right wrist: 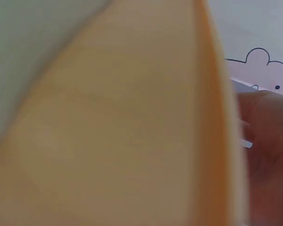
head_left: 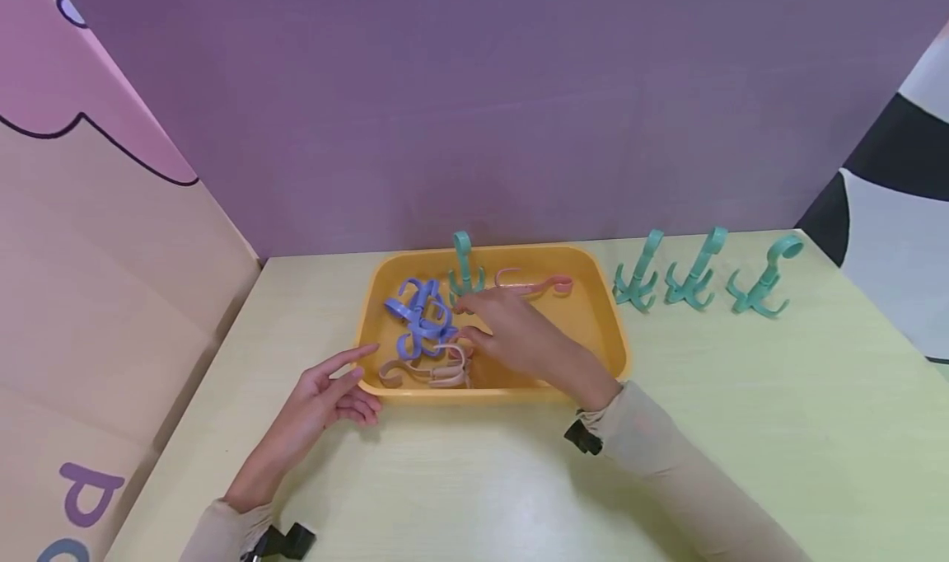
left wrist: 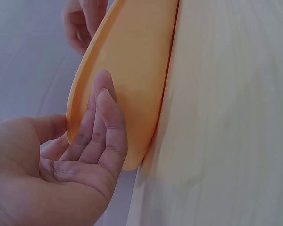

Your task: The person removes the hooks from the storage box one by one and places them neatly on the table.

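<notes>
A yellow tray [head_left: 493,396] holds multi-pronged plastic hanging hooks. Blue hooks [head_left: 421,319] lie tangled at its left, beige-pink hooks [head_left: 437,372] near the front, and a pink hook [head_left: 544,285] towards the back. One green hook [head_left: 463,257] stands by the back wall. My right hand [head_left: 511,331] reaches over the tray, its fingertips close to the green hook's prongs, thumb and fingers apart; the wrist view hides them behind the tray wall. My left hand [head_left: 319,401] rests at the tray's front left corner, thumb touching the rim [left wrist: 73,101], other fingers extended along the outside.
Three green hooks, a nearer one [head_left: 635,278], a middle one [head_left: 695,273] and a far right one [head_left: 764,282], sit in a row on the pale table [head_left: 474,471] right of the tray. A purple wall [head_left: 474,117] rises behind, and a printed panel [head_left: 96,282] borders the left.
</notes>
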{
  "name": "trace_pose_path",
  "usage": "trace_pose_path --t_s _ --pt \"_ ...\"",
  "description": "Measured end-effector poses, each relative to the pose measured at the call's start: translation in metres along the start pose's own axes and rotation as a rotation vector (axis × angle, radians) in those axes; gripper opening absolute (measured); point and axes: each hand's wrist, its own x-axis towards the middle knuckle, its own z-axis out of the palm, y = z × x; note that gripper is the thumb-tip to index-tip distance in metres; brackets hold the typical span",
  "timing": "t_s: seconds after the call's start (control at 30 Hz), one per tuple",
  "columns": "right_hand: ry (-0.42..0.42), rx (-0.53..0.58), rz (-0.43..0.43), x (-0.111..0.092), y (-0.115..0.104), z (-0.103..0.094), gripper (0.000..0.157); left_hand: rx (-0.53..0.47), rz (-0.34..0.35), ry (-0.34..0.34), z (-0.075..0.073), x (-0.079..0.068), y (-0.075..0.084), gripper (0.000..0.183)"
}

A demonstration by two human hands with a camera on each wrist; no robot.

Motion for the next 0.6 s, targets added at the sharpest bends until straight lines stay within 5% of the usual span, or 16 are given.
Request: trace_pose_path --t_s 0.2,0.33,0.6 --pt "-0.004 -0.093 -0.055 0.001 0.007 0.024 0.016 0.021 -0.005 0.006 0.000 0.001 0.001 0.052" --pt "0.000 -0.099 -0.098 -0.001 0.011 0.034 0.024 0.033 -0.004 0.015 -0.001 0.001 0.001 0.052" --pt "-0.040 -0.100 -0.029 -0.003 0.016 0.038 0.025 0.032 0.004 0.006 0.001 0.000 0.000 0.052"
